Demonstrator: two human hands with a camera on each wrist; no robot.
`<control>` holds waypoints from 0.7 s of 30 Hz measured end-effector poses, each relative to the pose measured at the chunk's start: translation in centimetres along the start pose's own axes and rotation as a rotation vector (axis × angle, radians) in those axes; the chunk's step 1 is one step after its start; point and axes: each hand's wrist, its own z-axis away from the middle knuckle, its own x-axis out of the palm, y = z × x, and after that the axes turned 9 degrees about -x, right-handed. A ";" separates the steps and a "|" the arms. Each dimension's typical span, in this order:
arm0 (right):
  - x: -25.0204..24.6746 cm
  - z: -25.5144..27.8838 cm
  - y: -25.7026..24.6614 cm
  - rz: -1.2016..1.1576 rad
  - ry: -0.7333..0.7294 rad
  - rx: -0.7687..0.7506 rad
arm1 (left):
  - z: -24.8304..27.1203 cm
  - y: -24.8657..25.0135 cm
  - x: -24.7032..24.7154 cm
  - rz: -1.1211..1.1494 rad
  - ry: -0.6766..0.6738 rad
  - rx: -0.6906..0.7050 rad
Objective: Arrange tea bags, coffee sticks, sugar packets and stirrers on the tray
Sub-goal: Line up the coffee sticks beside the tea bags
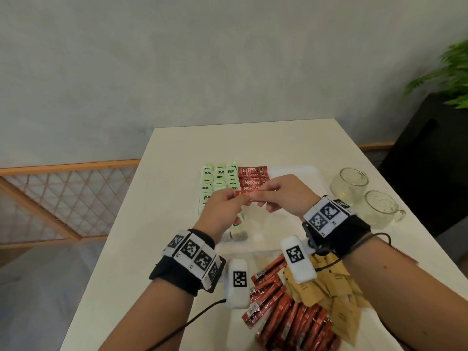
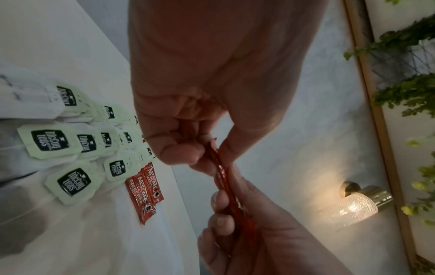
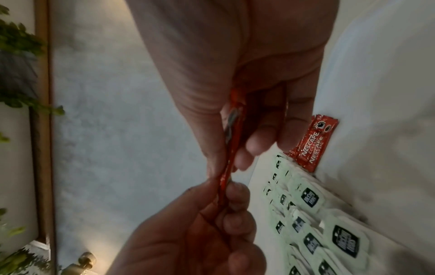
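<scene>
Two hands share one red coffee stick (image 1: pixel 253 195), held in the air over the white tray (image 1: pixel 298 173): my left hand (image 1: pixel 222 206) pinches its nine-o'clock end between thumb and fingers, and my right hand (image 1: pixel 283 196) pinches the three-o'clock end. Beneath it, at twelve o'clock, a short column of coffee sticks (image 1: pixel 253 179) lies flat on the tray, just beside three columns of green tea bags (image 1: pixel 219 181) at its nine o'clock. At six o'clock, near my wrists, loose coffee sticks (image 1: pixel 286 317) and tan sugar packets (image 1: pixel 329 290) lie heaped together. Two glass cups (image 1: pixel 364 196) stand on the table (image 1: pixel 141 224) at three o'clock.
</scene>
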 end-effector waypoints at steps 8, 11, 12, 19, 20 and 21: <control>-0.2 -0.3 1.7 -0.084 0.136 -0.016 | -1.0 -0.4 0.4 -0.122 0.061 -0.002; -1.0 -0.7 2.4 -0.155 0.146 0.007 | -1.8 -0.9 0.0 -0.102 0.097 -0.004; -1.3 -0.9 2.7 -0.161 0.156 0.019 | -2.0 -1.0 -0.1 -0.097 0.108 0.003; -2.6 -3.7 5.7 -0.030 0.210 0.144 | -4.1 -0.6 -1.0 -0.117 0.097 0.043; -2.8 -4.1 6.5 0.017 0.197 0.185 | -4.5 -0.7 -1.3 -0.110 0.117 0.036; -3.0 -4.6 7.3 0.058 0.178 0.235 | -4.8 -0.8 -1.5 -0.104 0.134 0.032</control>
